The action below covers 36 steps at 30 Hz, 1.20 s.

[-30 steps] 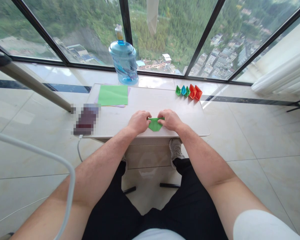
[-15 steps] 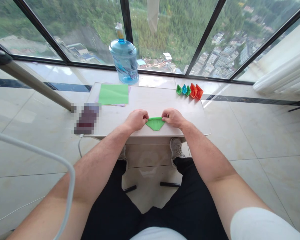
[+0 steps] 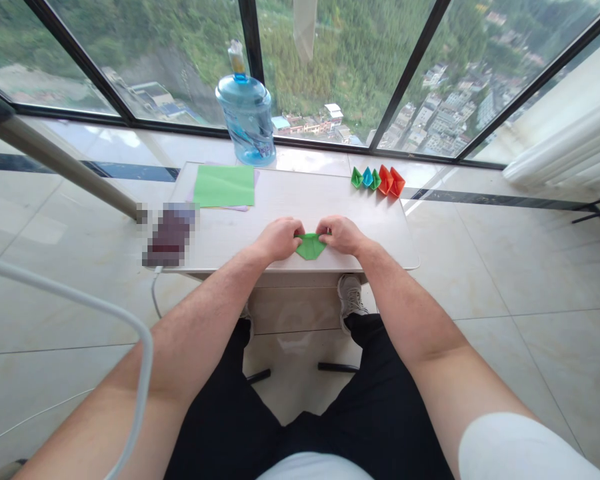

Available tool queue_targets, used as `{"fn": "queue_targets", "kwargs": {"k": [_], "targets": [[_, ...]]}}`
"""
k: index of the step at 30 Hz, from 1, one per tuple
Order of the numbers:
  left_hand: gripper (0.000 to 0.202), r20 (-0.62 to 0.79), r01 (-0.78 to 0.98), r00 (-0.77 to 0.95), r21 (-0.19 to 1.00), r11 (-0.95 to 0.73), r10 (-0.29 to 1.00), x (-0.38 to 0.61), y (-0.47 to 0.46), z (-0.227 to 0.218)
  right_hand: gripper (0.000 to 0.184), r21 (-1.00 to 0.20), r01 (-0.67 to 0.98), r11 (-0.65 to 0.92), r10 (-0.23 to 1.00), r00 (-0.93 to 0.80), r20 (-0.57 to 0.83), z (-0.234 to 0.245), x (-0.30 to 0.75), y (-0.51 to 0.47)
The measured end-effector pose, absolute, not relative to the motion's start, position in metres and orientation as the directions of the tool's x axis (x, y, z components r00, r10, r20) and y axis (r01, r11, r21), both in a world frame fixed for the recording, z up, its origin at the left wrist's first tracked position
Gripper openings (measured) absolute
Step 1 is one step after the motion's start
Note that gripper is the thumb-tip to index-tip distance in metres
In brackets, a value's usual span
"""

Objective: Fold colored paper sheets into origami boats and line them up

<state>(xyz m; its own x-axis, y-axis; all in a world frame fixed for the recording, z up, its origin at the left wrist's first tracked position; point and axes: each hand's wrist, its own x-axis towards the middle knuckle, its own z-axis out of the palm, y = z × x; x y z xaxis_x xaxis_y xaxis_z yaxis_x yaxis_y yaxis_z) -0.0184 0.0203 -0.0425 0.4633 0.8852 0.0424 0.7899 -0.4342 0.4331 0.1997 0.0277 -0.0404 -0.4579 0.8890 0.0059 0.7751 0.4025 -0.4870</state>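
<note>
A small folded piece of green paper point(image 3: 311, 248) lies near the front edge of the white table point(image 3: 230, 241), its narrow side toward me. My left hand point(image 3: 283, 239) pinches its left upper corner, and my right hand point(image 3: 341, 235) pinches the right upper corner. Both hands have curled fingers that hide the paper's corners. At the table's far right stands a row of several folded paper boats point(image 3: 379, 180) in green, blue and orange-red.
Green paper sheets point(image 3: 224, 185) with purple ones beneath lie at the back left. A blurred-out dark object point(image 3: 169, 235) with a white cable sits at the left edge. Behind the table stands a blue water jug point(image 3: 247, 117) by the window. A white bent tube point(image 3: 145, 360) crosses the lower left.
My hands have come closer together along the paper's upper edge. Less of that edge shows between them now. The view has shifted slightly.
</note>
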Motion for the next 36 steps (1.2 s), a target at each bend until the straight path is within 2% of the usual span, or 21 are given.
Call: {"fn": "queue_targets", "kwargs": {"k": [9,15,23,31,36], "targets": [[0.032,0.116,0.734,0.514,0.453,-0.506,0.85,-0.016,0.017,-0.05,0.017,-0.489,0.74,0.461,0.871,-0.483,0.092,-0.049,0.189,0.023],[0.031,0.162,0.711,0.542,0.433,-0.553,0.824,-0.018,0.012,-0.052,0.014,-0.399,0.756,0.519,0.849,-0.508,0.141,-0.045,0.192,0.015],[0.03,0.187,0.705,0.532,0.442,-0.554,0.826,-0.027,0.01,-0.055,0.019,-0.316,0.79,0.525,0.848,-0.515,0.123,-0.041,0.198,0.006],[0.043,0.165,0.696,0.596,0.382,-0.608,0.786,-0.029,0.008,-0.054,0.025,-0.3,0.779,0.551,0.831,-0.546,0.108,-0.045,0.2,0.009],[0.041,0.163,0.684,0.623,0.363,-0.633,0.765,-0.029,0.009,-0.055,0.023,-0.29,0.757,0.586,0.807,-0.577,0.124,-0.048,0.201,0.01]]}}
